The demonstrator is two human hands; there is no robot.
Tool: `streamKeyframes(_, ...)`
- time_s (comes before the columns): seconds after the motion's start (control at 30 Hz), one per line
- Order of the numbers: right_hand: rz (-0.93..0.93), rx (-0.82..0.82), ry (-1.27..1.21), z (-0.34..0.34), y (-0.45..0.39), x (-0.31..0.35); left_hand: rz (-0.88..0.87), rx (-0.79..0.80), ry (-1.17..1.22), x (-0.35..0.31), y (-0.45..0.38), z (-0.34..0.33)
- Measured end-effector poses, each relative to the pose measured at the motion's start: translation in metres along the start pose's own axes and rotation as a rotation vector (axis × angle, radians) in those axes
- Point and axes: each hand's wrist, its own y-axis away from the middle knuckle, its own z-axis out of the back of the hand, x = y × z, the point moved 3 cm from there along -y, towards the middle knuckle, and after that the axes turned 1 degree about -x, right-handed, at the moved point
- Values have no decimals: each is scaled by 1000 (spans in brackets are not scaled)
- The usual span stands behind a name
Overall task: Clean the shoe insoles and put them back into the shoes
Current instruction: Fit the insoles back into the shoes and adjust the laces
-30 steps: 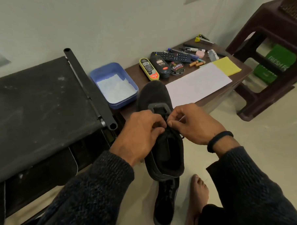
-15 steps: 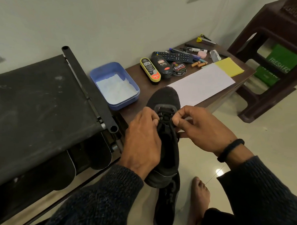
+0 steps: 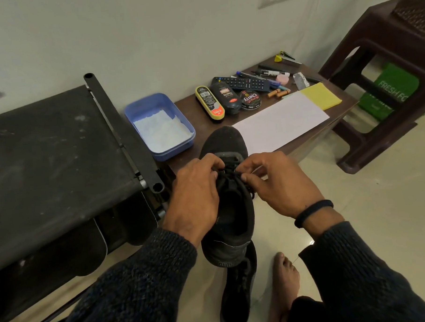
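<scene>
With my left hand (image 3: 196, 193) and right hand (image 3: 278, 182) both pinching the laces (image 3: 228, 176) of the black shoe (image 3: 229, 204) between them, I'd loosen evenly so the insole can come free.

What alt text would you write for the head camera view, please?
Both hands, left hand and right hand, pinch the black laces of a black fabric shoe resting on a low brown table; a second black shoe lies on the floor.

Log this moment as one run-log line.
step: working laces | left hand: pinches laces | right hand: pinches laces | shoe: toe on table | second shoe: floor
</scene>
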Motion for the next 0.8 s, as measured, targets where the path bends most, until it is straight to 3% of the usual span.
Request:
streamKeyframes(0.37, 58, -52, 118, -3, 4, 10, -120, 75, -55, -1, -7, -1)
streamKeyframes(0.53, 37, -70, 46, -4, 1, 5, 8, -23, 2, -2, -3, -5)
streamKeyframes(0.67, -17, -62, -83, -4, -4, -3, 22, -8, 16, 0, -6, -4)
streamKeyframes(0.8, 33, -125, 48, -10, -8, -2, 19, 21, 4, 0, -9, -4)
